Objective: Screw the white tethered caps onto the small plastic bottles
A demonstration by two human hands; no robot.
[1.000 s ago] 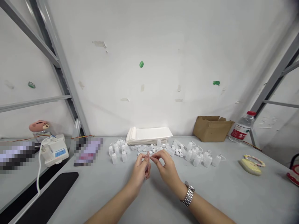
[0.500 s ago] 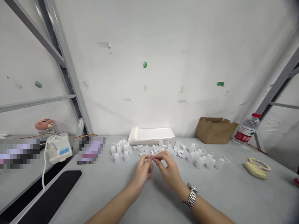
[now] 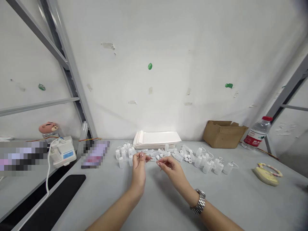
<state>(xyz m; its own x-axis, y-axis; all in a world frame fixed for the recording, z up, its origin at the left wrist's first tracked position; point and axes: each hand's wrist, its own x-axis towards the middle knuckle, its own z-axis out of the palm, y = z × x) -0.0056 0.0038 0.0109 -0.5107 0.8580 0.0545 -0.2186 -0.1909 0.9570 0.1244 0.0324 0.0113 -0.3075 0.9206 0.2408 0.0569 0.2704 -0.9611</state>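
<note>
My left hand (image 3: 139, 171) is pinched above the grey table (image 3: 154, 205), around something too small to make out. To its right my right hand (image 3: 172, 168), with a metal watch on the wrist, is also closed at the fingertips on something small. A thin pale line shows in the gap between the two hands. Small white bottles (image 3: 121, 162) stand behind and left of my left hand. More capped bottles with looped straps (image 3: 207, 167) stand to the right, and loose bottles and caps (image 3: 178, 156) lie behind my hands.
White flat sheets (image 3: 158, 138) are stacked against the wall. At the right are a cardboard box (image 3: 222, 136), a water bottle (image 3: 256, 134) and a yellow item (image 3: 266, 176) with a beaded bracelet. A black mat (image 3: 57, 199), a power strip (image 3: 64, 152) and a pixelated phone-like object (image 3: 96, 154) are at the left.
My left hand has moved left, away from my right hand. A gap with a thin line now separates fingertips that were together. The camera view has shifted slightly.
</note>
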